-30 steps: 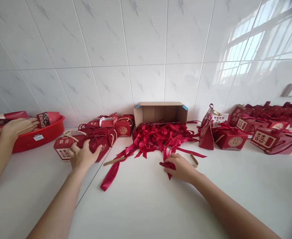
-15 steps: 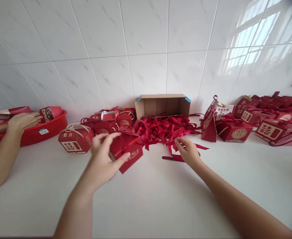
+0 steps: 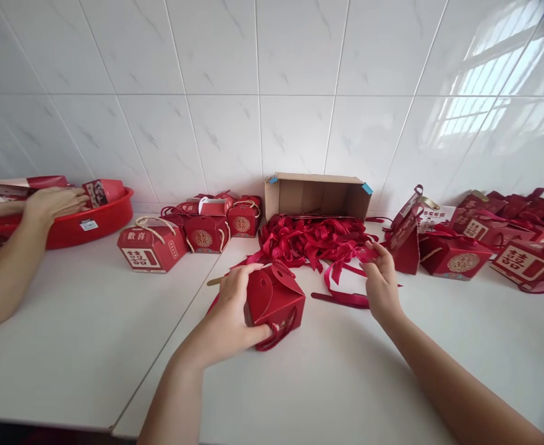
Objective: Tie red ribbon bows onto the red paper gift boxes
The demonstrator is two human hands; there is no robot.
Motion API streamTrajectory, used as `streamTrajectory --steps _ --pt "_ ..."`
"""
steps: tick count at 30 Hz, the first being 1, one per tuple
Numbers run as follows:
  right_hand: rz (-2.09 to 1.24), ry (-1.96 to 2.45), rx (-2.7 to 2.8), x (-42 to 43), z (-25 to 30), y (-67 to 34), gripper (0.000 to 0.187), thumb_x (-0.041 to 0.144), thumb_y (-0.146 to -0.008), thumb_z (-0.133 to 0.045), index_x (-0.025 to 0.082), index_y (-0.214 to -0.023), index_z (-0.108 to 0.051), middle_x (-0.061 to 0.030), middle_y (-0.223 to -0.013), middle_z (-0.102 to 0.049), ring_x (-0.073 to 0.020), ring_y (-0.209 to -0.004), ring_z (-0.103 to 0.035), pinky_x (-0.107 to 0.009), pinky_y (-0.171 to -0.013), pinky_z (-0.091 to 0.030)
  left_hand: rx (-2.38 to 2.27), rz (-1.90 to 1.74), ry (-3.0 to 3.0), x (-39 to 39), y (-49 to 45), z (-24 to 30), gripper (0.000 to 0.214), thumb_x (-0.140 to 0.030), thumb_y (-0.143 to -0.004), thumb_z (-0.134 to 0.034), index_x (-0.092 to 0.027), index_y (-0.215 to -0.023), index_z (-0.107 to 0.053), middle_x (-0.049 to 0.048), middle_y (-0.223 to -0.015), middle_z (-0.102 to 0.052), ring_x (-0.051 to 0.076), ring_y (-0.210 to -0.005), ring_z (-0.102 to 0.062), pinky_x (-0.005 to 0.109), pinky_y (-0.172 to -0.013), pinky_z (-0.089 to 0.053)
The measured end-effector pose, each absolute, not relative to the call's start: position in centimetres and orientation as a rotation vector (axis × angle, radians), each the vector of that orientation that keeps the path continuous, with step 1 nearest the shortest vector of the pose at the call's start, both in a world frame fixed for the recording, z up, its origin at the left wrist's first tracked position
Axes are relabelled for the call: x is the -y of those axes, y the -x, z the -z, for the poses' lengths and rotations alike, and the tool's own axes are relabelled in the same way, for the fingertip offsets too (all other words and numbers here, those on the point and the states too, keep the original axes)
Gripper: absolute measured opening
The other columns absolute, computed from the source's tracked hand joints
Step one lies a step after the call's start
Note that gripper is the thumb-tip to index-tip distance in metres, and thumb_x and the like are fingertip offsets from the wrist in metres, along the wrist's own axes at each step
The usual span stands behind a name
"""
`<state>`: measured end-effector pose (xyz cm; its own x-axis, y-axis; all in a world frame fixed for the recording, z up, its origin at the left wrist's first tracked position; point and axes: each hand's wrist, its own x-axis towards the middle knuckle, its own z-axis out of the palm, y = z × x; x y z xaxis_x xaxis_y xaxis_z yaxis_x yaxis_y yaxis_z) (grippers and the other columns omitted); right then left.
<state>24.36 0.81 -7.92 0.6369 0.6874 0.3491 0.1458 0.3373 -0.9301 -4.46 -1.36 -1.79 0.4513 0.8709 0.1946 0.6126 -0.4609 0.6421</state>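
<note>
A small red gift box (image 3: pixel 285 301) with dark red cord handles stands on the white tabletop in front of me. My left hand (image 3: pixel 235 309) is closed around its left side, thumb at the front by the cord. To the right, my right hand (image 3: pixel 384 278) pinches a strand of red ribbon (image 3: pixel 334 290) with its fingertips; part of the strand loops onto the table. Beyond both hands lies a heap of red ribbons (image 3: pixel 306 241), spilling from a cardboard box (image 3: pixel 316 179) tipped on its side.
Several red gift boxes (image 3: pixel 149 250) stand behind on the left, others (image 3: pixel 460 259) on the right. At far left, another person's hand (image 3: pixel 54 201) reaches over a red plastic basin (image 3: pixel 109 216) holding boxes. A tiled wall (image 3: pixel 225 136) closes off the back.
My left hand has brought the gift box lower and to the right, turning it so its top flaps show. My right hand has shifted right beside the ribbon heap. The camera view has turned slightly.
</note>
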Motion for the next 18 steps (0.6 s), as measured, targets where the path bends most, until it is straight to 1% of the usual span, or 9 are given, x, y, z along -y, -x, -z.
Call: streamTrajectory --steps 3,5,7,9,12,14,16,18 --pt "-0.363 1.19 1.015 -0.53 7.86 -23.97 0.043 0.019 -0.076 -0.046 0.027 -0.118 -0.049 -0.0058 -0.132 -0.053 -0.0208 -0.113 -0.054 -0.038 -0.087 -0.047 -1.13 -0.618 -2.108 1.76 4.65 1.66 0.095 -0.034 -0.064 -0.075 -0.034 -0.141 -0.02 0.011 -0.143 -0.033 0.034 -0.13 -0.037 0.047 -0.097 -0.043" --pt "-0.328 1.164 1.111 -0.42 7.84 -23.7 0.037 0.02 -0.077 -0.048 0.026 -0.113 -0.053 -0.0062 -0.125 -0.059 -0.0213 -0.113 -0.055 -0.039 -0.089 -0.046 -1.082 -0.559 -2.048 1.94 4.76 1.45 0.108 -0.039 -0.055 -0.082 -0.035 -0.143 -0.018 0.011 -0.146 -0.033 0.036 -0.131 -0.037 0.048 -0.098 -0.043" --pt "-0.317 1.177 1.155 -0.33 7.82 -23.51 0.027 0.027 -0.079 -0.052 0.023 -0.106 -0.058 -0.0077 -0.114 -0.065 -0.0228 -0.107 -0.058 -0.04 -0.089 -0.045 -1.055 -0.541 -2.018 2.02 4.83 1.22 0.113 -0.044 -0.049 -0.085 -0.036 -0.143 -0.021 0.0094 -0.147 -0.033 0.037 -0.134 -0.033 0.05 -0.101 -0.039" --pt "-0.338 1.225 1.153 -0.2 7.75 -23.4 0.023 0.037 -0.083 -0.053 0.021 -0.098 -0.061 -0.0088 -0.103 -0.068 -0.0239 -0.097 -0.062 -0.04 -0.084 -0.046 -1.03 -0.574 -2.003 2.01 4.88 1.03 0.113 -0.048 -0.049 -0.084 -0.036 -0.143 -0.023 0.0077 -0.15 -0.03 0.037 -0.136 -0.028 0.05 -0.104 -0.035" --pt "-0.366 1.295 1.124 0.06 7.58 -23.36 0.033 0.048 -0.086 -0.048 0.019 -0.089 -0.062 -0.0074 -0.085 -0.068 -0.0224 -0.083 -0.061 -0.035 -0.073 -0.046 -0.982 -0.615 -1.993 1.9 4.96 0.95 0.108 -0.051 -0.051 -0.082 -0.038 -0.142 -0.025 0.0054 -0.152 -0.027 0.035 -0.138 -0.026 0.049 -0.108 -0.031" --pt "-0.355 1.335 1.135 0.17 7.5 -23.38 0.037 0.052 -0.087 -0.046 0.019 -0.085 -0.063 -0.0043 -0.073 -0.063 -0.0196 -0.072 -0.058 -0.031 -0.065 -0.044 -0.963 -0.604 -1.99 1.78 5.01 1.03 0.103 -0.052 -0.052 -0.082 -0.037 -0.14 -0.03 0.0046 -0.151 -0.028 0.035 -0.138 -0.026 0.049 -0.109 -0.029" --pt "-0.301 1.37 1.174 0.18 7.48 -23.41 0.039 0.053 -0.086 -0.047 0.019 -0.082 -0.065 -0.0021 -0.069 -0.055 -0.0171 -0.066 -0.052 -0.029 -0.059 -0.041 -0.974 -0.592 -1.981 1.61 5.09 1.23 0.098 -0.054 -0.052 -0.081 -0.036 -0.137 -0.035 0.0047 -0.151 -0.03 0.035 -0.138 -0.025 0.049 -0.109 -0.03" --pt "-0.222 1.389 1.209 0.1 7.49 -23.42 0.039 0.053 -0.084 -0.05 0.02 -0.081 -0.068 -0.0023 -0.074 -0.05 -0.0166 -0.069 -0.049 -0.029 -0.06 -0.041 -0.987 -0.598 -1.961 1.37 5.2 1.53 0.091 -0.056 -0.055 -0.078 -0.035 -0.135 -0.04 0.0055 -0.149 -0.032 0.036 -0.136 -0.029 0.049 -0.107 -0.032"
